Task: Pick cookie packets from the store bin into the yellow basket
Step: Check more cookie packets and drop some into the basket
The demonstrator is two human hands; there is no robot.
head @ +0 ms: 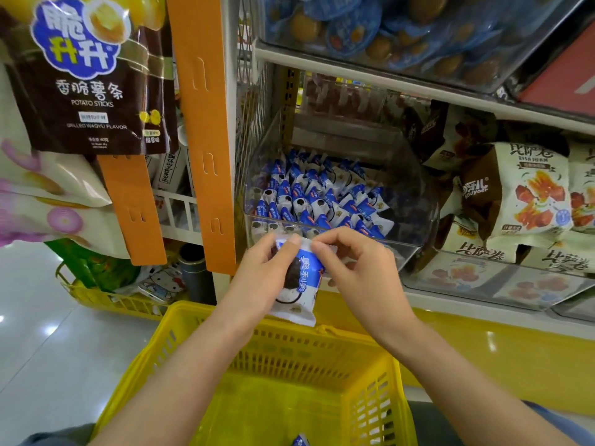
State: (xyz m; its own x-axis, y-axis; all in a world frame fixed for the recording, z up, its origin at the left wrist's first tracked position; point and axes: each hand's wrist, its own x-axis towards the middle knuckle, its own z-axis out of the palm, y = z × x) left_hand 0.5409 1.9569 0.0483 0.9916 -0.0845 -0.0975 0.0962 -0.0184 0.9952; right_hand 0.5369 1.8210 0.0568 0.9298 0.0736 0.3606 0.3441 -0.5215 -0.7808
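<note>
You hold one cookie packet (301, 292) with both hands just over the far rim of the yellow basket (322, 358), likely so it drops straight in. Your left hand (257, 278) grips its side; your right hand (357, 268) pinches the top seam. The packet is white and blue with a dark cookie printed on it (the bin (421, 204) behind holds many alike).

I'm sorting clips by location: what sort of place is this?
Most likely a shop's snack aisle: a clear bin full of cookie packets, hanging potato stick bags, and a yellow basket below the left hand and right hand gripping one packet.
</note>
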